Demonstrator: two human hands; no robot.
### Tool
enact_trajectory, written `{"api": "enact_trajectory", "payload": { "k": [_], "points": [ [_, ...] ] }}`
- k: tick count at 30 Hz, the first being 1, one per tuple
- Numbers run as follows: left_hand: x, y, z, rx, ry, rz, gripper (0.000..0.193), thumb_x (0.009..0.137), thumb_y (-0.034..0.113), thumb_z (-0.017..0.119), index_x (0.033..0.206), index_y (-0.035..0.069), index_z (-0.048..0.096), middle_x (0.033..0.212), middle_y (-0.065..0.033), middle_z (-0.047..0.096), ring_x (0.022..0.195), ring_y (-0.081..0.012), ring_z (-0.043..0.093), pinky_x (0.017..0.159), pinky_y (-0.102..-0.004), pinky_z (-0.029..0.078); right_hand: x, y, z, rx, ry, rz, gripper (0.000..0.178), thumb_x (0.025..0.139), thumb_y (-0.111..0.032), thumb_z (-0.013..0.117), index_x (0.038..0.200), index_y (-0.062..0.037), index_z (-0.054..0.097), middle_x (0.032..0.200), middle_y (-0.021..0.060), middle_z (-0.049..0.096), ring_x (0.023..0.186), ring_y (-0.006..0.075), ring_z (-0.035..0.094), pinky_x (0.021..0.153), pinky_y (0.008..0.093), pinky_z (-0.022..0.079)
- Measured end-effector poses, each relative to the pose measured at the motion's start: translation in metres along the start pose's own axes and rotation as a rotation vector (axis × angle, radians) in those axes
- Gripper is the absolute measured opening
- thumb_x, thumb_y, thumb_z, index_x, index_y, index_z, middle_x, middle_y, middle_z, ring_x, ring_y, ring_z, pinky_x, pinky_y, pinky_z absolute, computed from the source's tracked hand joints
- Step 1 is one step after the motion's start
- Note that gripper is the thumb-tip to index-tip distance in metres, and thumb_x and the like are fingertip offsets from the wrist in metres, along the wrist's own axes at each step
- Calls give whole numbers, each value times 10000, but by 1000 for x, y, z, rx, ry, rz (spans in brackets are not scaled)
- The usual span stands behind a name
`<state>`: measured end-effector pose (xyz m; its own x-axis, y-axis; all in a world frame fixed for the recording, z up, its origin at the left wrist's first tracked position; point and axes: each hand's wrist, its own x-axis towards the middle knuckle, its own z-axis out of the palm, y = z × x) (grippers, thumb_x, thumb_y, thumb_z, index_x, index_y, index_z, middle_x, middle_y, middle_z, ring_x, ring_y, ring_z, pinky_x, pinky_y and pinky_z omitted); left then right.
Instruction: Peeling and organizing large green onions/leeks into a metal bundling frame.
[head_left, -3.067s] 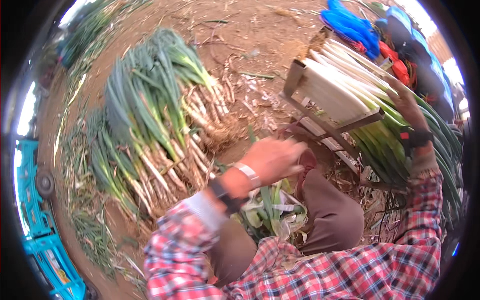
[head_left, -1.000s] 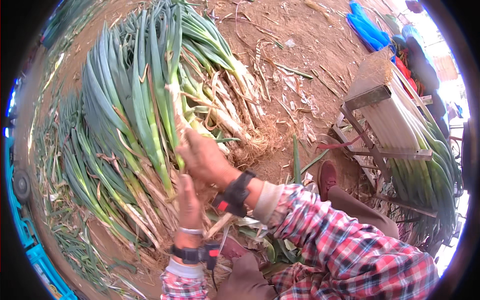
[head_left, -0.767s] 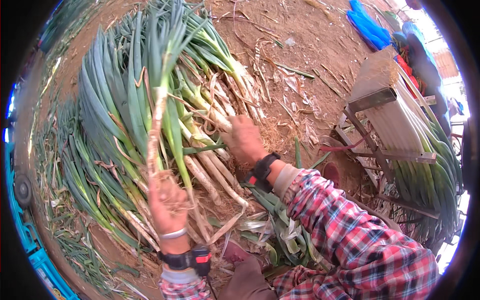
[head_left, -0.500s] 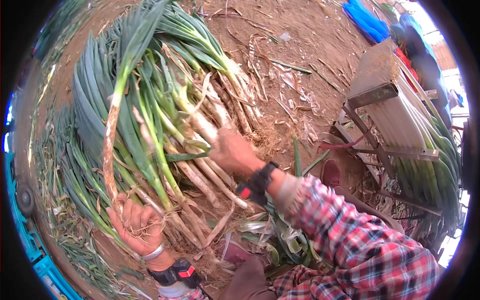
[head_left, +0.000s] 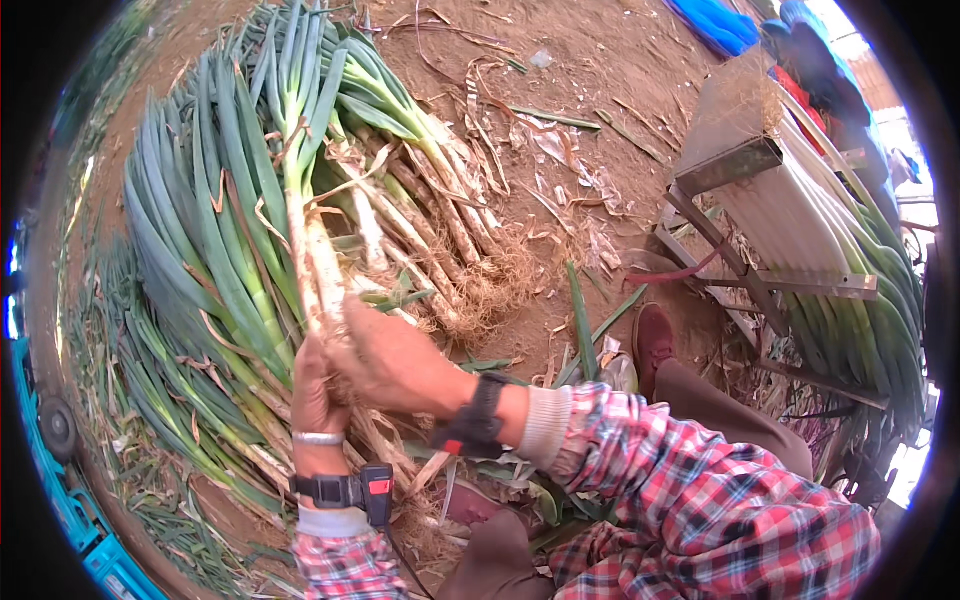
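In front of me my left hand [head_left: 318,385] is closed around the root end of a long green onion [head_left: 300,245] with a dirty white shank, its green leaves pointing away. Right up against it, my right hand [head_left: 392,362] is slightly blurred and closed at the lower shank of the onions there; its fingertips are partly hidden. Under and beside both hands spreads a big pile of green onions [head_left: 215,190], with brown papery skins on the shanks. A cluster of tangled roots [head_left: 490,285] shows at the pile's right side.
On the right a metal rack [head_left: 760,280] holds cleaned white onion shanks [head_left: 790,215]. My shoe [head_left: 654,345] is beside it. Peeled skins and leaf scraps [head_left: 590,190] litter the soil. A blue plastic sheet [head_left: 715,28] lies at the far right, and a turquoise crate-like thing [head_left: 60,480] at left.
My right hand has moved left and down from the pile to meet my left hand. The left hand, with the green onion, has shifted right, and the onion now stands straighter.
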<state>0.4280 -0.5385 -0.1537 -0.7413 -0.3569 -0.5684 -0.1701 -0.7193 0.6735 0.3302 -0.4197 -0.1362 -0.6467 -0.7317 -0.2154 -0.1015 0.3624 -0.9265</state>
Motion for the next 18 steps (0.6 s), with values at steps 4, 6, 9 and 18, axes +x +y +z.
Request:
{"api": "enact_trajectory", "payload": {
  "k": [4,6,9,18],
  "points": [
    [20,-10,36,86,-22,65,475,869,183,697,1260,-15,514,1087,-62,632,944,-161,636,825,-297,544,3,31,-44,121,-129,-39,429,937,-323,568,1168,30,491,859,220,661,771,353,660,704,418,511],
    [16,-5,39,47,40,44,478,846,136,693,1256,-32,512,1078,-89,636,919,-163,634,808,-296,546,13,49,-61,401,-156,-38,474,926,-332,572,1203,51,537,922,200,673,867,281,664,806,377,519],
    [7,15,33,-7,45,43,401,865,169,644,1181,-61,553,941,-222,684,716,-206,670,639,-289,580,28,101,-75,-226,155,-90,297,928,-243,550,1118,-24,615,1042,133,629,1011,219,595,884,372,478],
    [-10,56,12,-42,15,55,409,922,248,594,1180,-66,550,1001,-210,677,935,-262,688,686,-277,604,45,180,-208,-1463,98,81,239,907,-200,571,1077,-51,647,1111,105,627,1046,218,575,828,356,473]
  ]
}}
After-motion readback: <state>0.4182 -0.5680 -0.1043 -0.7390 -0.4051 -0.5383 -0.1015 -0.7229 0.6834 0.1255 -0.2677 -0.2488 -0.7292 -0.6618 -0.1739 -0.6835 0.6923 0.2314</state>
